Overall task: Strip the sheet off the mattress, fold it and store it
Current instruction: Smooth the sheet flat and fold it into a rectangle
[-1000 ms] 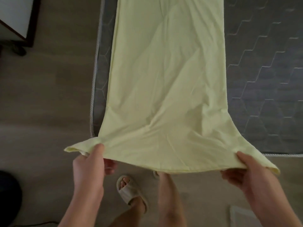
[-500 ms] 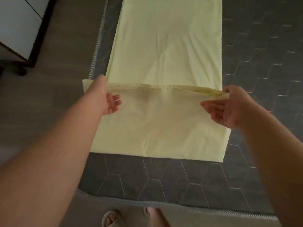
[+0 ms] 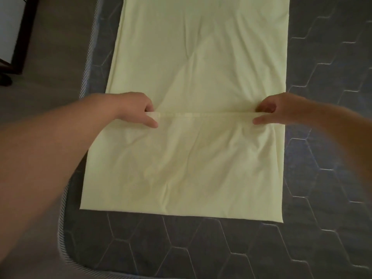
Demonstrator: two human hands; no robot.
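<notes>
While the near end is doubled back over the strip, the item stands as follows.

Sheet [image 3: 201, 77]: pale yellow, already off the mattress [image 3: 314, 228] as a cover and lying on its bare grey quilted top as a long narrow strip; near portion folded over, hemmed edge [image 3: 203, 114] running crosswise between the hands.

Left hand [image 3: 136, 108]: fingers curled, pinching the left corner of the hem, thumb on top. Right hand [image 3: 281, 109]: the same at the right corner, slightly blurred.

Condition: folding part done; storing not begun.

Risks, as judged:
- Skew. The folded layer's left side sits a little outside the strip beneath, so a hem laid down as it stands would likely give an uneven fold.
- Trapped creases. Wrinkles show across the doubled part; setting the hem down without drawing it taut would probably press them in.
- Slippage. The strip lies close to the mattress's left border [image 3: 84, 81]; a sideways tug could drag it over the edge toward the floor [image 3: 58, 47].
- Uneven release. One corner dropped first would let the hem swing.
</notes>
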